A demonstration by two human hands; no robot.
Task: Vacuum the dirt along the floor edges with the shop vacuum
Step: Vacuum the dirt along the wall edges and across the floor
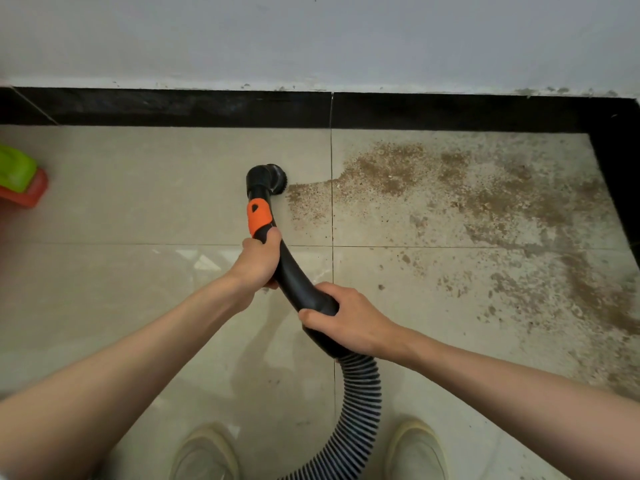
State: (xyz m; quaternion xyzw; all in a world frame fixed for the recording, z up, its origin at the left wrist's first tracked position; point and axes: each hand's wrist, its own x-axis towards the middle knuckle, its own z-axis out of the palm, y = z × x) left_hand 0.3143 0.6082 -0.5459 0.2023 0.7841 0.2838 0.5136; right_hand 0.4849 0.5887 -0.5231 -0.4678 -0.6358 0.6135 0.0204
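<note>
Vacuum wand (294,271) in both hands: left (258,263), right (343,318), fingers wrapped tight.

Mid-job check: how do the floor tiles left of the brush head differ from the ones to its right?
The left tiles look clean and glossy, with faint reflections; the right tiles are dull under brown dirt. The left tiles meet only the black skirting at the back; the right tiles run into the corner. The brush head sits at the dirt's left edge. Both are the same beige tile.
</note>
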